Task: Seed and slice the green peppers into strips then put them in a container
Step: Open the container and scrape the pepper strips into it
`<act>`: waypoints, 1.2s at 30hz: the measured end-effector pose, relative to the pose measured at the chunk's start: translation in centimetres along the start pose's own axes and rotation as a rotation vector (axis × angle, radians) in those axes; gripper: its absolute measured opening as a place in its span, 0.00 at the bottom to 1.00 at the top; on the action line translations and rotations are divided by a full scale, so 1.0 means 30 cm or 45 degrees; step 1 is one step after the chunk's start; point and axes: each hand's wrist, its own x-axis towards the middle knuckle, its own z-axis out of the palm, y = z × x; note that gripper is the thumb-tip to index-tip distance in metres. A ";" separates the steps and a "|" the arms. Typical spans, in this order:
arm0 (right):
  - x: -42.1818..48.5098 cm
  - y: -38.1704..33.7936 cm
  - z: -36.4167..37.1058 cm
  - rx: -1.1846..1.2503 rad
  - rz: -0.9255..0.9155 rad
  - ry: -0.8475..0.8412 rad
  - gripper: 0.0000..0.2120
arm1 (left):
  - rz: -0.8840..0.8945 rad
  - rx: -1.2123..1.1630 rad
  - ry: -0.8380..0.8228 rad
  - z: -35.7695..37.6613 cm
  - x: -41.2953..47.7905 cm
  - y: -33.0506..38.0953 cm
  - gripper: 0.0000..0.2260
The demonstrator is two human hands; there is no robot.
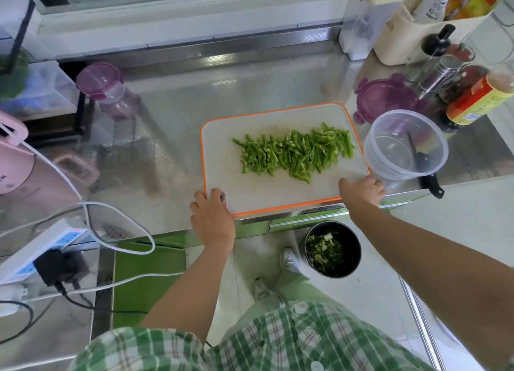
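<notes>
Already cut, the strips (pixel 294 153) lie in a loose heap on the board (pixel 222 137), seen from the head view. The heap spreads from the board's middle toward its far right corner. None of it reaches the near edge.

The board sits on the counter (pixel 172 120), its near edge close to the counter's front edge. The left hand (pixel 212 217) grips the board's near left corner, thumb on top and the other fingers curled at the rim. The right hand (pixel 361 189) grips the near right corner, fingers bent over the edge. Both hands are well apart from the strips, with bare board between fingers and heap; neither touches a strip.

A clear container (pixel 374 162) stands on the counter just beside the board's right edge, near the right hand. No strips show inside it. A knife (pixel 432 187) lies by it, its black handle poking past the counter's front edge. A purple lid (pixel 386 98) rests beyond the container, off the board's far right corner. Below the counter's front edge, a black bin (pixel 358 248) on the floor holds green scraps.
</notes>
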 end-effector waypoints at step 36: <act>-0.221 0.205 0.132 0.893 0.331 -0.732 0.18 | -1.386 -2.003 -0.648 0.004 -0.218 0.106 0.17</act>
